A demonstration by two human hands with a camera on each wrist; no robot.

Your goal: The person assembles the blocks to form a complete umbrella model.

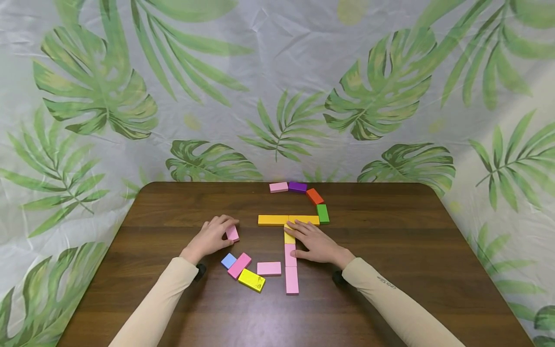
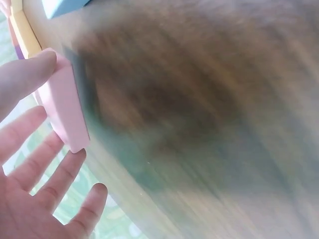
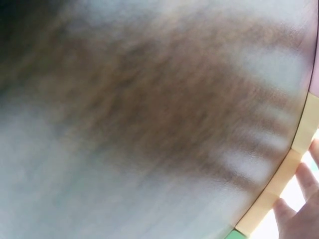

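Note:
My left hand (image 1: 212, 236) holds a pink block (image 1: 232, 233) by its sides at the left of the layout. In the left wrist view the thumb lies on one end of that pink block (image 2: 66, 104) and fingertips touch its other side. My right hand (image 1: 318, 243) rests with extended fingers on the yellow block (image 1: 289, 237) and the orange blocks (image 1: 273, 220), its thumb at a pink block (image 1: 289, 260) below. In the right wrist view its fingertips touch the edge of an orange block (image 3: 269, 196).
A curve of pink (image 1: 279, 187), purple (image 1: 297, 187), red (image 1: 315, 196) and green (image 1: 323, 214) blocks lies at the back. Nearer are another pink block (image 1: 292, 282), a separate pink one (image 1: 269, 269), and yellow (image 1: 251, 280), dark pink (image 1: 239, 265) and blue (image 1: 228, 260) blocks. Leaf-patterned cloth hangs behind the table (image 1: 390, 289).

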